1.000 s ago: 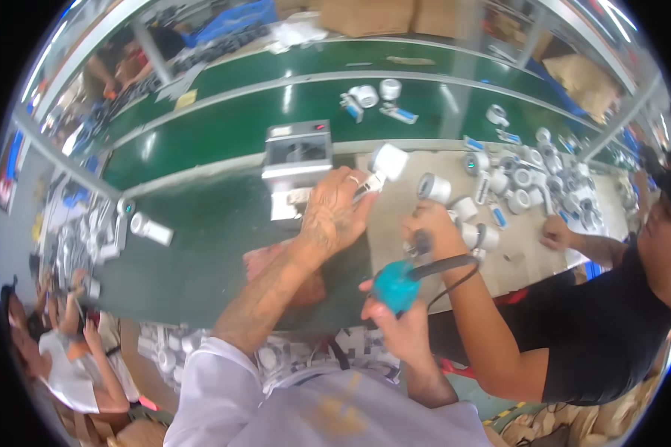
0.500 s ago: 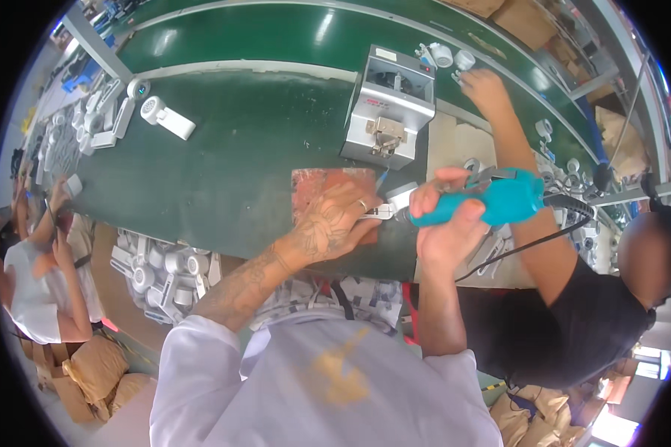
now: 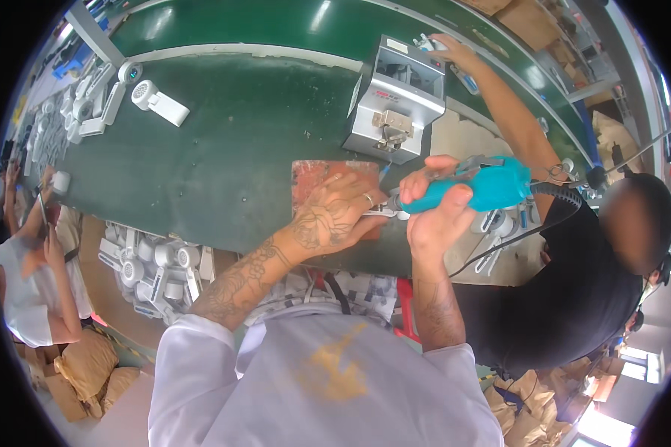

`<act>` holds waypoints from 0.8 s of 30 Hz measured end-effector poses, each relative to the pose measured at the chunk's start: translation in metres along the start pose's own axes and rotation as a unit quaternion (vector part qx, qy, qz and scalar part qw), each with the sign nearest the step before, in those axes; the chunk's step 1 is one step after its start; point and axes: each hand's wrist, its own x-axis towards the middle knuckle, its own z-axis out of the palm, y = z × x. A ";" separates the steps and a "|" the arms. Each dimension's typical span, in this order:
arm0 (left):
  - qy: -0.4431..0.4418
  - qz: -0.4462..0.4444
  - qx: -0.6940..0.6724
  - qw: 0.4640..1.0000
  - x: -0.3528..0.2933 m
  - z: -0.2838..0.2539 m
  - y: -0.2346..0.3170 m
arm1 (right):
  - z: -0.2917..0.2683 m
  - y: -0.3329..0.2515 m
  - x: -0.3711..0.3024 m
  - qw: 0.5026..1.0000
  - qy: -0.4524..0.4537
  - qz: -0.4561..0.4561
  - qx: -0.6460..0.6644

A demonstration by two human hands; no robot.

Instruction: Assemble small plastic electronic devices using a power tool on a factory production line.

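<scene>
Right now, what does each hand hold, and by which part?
The right hand grips the teal electric screwdriver around its body. The left hand presses on a small white part over the reddish pad; its exact grip is hidden.

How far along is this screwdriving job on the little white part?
In hand: the right hand holds a teal electric screwdriver with its tip at a small white part under the left hand, on a reddish mat. Looks done: cannot tell; white parts lie farther along the green bench. Left: a bin of white parts sits below the bench edge, so probably plenty.
</scene>
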 end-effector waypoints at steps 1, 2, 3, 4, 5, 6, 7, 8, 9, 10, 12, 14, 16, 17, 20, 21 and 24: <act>-0.002 0.000 -0.001 1.000 0.001 0.001 0.000 | 0.000 0.000 0.001 1.000 0.010 -0.002 0.000; 0.001 -0.006 -0.004 1.000 0.002 0.002 0.002 | 0.000 0.001 0.001 1.000 0.020 -0.004 -0.001; 0.004 -0.012 -0.007 1.000 0.002 0.002 0.002 | 0.001 0.000 0.001 1.000 0.022 -0.004 -0.001; 0.003 -0.012 -0.007 1.000 0.002 0.003 0.002 | 0.003 -0.002 0.002 0.999 0.024 0.001 -0.022; 0.014 -0.006 -0.008 1.000 0.001 0.004 0.000 | 0.004 -0.002 0.002 0.999 0.027 0.005 -0.043; 0.025 0.001 -0.009 1.000 0.001 0.004 0.000 | 0.004 -0.001 0.002 0.999 0.027 0.005 -0.042; 0.023 0.002 -0.010 1.000 0.002 0.004 -0.001 | 0.004 0.000 0.003 0.999 0.020 0.000 -0.040; 0.014 0.008 -0.008 1.000 0.003 0.003 -0.003 | 0.004 0.002 0.003 0.999 0.013 -0.006 -0.038; 0.006 0.015 -0.005 1.000 0.004 0.002 -0.004 | 0.002 0.002 0.004 0.999 0.014 -0.006 -0.039; 0.004 0.015 -0.005 1.000 0.004 0.001 -0.003 | 0.002 0.003 0.004 0.999 0.012 -0.004 -0.036; 0.020 0.033 0.037 0.999 0.001 0.000 -0.001 | 0.002 0.004 0.004 0.999 0.011 -0.001 -0.033; 0.008 0.020 0.040 0.999 -0.002 0.000 0.000 | 0.002 0.003 0.004 0.999 0.007 -0.006 -0.038; -0.004 0.006 0.043 0.999 -0.003 0.000 -0.001 | 0.003 0.003 0.004 0.999 0.004 -0.008 -0.036; -0.016 0.013 0.015 1.000 -0.001 -0.002 -0.001 | 0.002 0.003 0.004 0.999 -0.001 -0.011 -0.034; -0.022 0.024 -0.026 0.999 0.000 0.000 -0.004 | -0.001 0.005 0.004 1.000 -0.005 -0.012 -0.028; -0.017 0.029 -0.039 0.999 0.000 0.000 -0.005 | -0.001 0.005 0.005 1.000 -0.005 -0.012 -0.028; -0.011 0.020 -0.057 0.998 0.000 0.002 -0.006 | -0.003 0.005 0.005 1.000 -0.005 -0.008 -0.030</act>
